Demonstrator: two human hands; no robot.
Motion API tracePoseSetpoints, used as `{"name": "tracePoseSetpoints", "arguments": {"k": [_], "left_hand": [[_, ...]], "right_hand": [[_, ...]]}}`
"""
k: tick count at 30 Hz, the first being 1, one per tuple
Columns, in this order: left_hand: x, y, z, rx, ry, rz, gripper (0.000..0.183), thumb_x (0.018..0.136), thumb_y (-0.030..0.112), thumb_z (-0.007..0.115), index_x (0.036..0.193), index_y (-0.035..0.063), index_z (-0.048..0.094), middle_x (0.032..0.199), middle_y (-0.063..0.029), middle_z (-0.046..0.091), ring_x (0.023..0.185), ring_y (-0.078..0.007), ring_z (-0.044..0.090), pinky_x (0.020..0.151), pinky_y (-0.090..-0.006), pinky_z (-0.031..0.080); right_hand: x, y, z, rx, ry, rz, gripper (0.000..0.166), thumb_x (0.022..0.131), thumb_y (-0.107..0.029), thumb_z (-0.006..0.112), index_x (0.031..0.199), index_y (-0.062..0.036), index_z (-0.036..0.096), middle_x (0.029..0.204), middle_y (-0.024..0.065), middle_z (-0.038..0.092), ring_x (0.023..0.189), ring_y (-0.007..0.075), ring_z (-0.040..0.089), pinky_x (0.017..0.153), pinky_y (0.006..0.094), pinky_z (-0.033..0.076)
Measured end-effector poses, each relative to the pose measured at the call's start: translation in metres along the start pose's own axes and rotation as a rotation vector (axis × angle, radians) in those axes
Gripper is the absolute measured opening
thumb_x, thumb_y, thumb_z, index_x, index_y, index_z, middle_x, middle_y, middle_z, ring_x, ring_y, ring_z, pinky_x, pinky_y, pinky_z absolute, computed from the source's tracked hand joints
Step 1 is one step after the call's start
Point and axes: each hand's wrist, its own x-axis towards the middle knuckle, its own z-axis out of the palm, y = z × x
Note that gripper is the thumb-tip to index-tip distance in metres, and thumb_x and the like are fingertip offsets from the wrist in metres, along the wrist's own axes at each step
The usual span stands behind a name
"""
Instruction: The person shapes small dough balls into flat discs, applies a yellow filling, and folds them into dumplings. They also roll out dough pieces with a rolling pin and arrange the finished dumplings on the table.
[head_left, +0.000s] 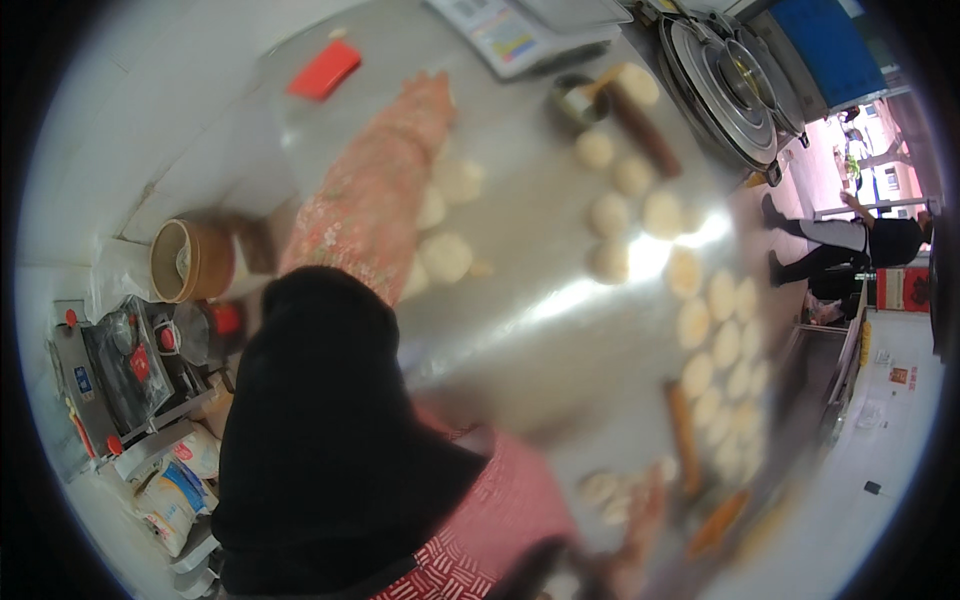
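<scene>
My left arm, in a pink floral sleeve, stretches over the metal worktop. Little of my left hand (433, 82) shows at its blurred end; its fingers and anything in them are unclear. Pale dough rounds (447, 257) lie beside this arm, and a red scraper-like piece (324, 70) is beyond it. A pink sleeve (517, 480) reaches toward the lower right. There, a blurred bare hand (637, 517) is close to small dough pieces (600, 487); whether it is mine I cannot tell. Black clothing covers much of the lower left.
Across the worktop (525, 352) are several dough balls (609, 215), flat dough rounds (724, 345), a dark rolling pin (641, 127), a lighter one (682, 439) and a bowl with a brush (581, 101). Large metal pans (720, 90) stand beyond. A person (847, 240) is near the doorway.
</scene>
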Motion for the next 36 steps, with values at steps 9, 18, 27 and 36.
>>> {"name": "tracePoseSetpoints", "arguments": {"k": [9, 18, 27, 36], "left_hand": [[-0.239, 0.132, -0.045, -1.092, -0.422, 1.378, 0.038, 0.07, 0.017, 0.066, 0.106, 0.0058, 0.058, 0.111, -0.0134, 0.056, 0.108, -0.0289, 0.049, 0.091, -0.0397, 0.041], [-0.119, 0.044, -0.016, 0.115, -0.274, 0.895, 0.013, 0.069, 0.014, 0.058, 0.08, 0.008, 0.062, 0.086, -0.0128, 0.061, 0.087, -0.0313, 0.054, 0.077, -0.0424, 0.045], [-0.121, 0.044, -0.058, -1.409, -0.693, 0.469, 0.04, 0.073, 0.007, 0.052, 0.113, 0.0039, 0.05, 0.104, -0.0081, 0.051, 0.097, -0.0161, 0.05, 0.092, -0.035, 0.041], [-0.324, 0.155, -0.04, -2.182, -1.444, 0.131, 0.063, 0.08, 0.031, 0.048, 0.135, 0.0023, 0.035, 0.135, -0.0255, 0.037, 0.12, -0.0395, 0.042, 0.103, -0.0534, 0.032]], "right_hand": [[0.017, -0.03, 0.12, 0.995, -0.129, 0.105, 0.055, 0.088, -0.04, 0.055, 0.133, -0.0115, 0.041, 0.107, 0.0119, 0.061, 0.091, 0.028, 0.061, 0.075, 0.0382, 0.052], [0.009, 0.033, -0.009, -0.27, 0.177, -0.441, 0.049, 0.091, -0.018, 0.054, 0.134, -0.0023, 0.038, 0.098, 0.0079, 0.058, 0.085, 0.0177, 0.06, 0.077, 0.0282, 0.05], [-0.059, 0.056, -0.1, 0.178, 0.707, -0.114, 0.034, 0.09, -0.015, 0.056, 0.118, 0.0025, 0.052, 0.104, 0.011, 0.059, 0.089, 0.0203, 0.062, 0.073, 0.0287, 0.051], [-0.113, 0.163, -0.131, 0.528, 0.781, -0.047, 0.021, 0.086, -0.013, 0.057, 0.1, 0.0019, 0.059, 0.095, 0.0092, 0.062, 0.076, 0.0172, 0.062, 0.067, 0.0267, 0.051]]}}
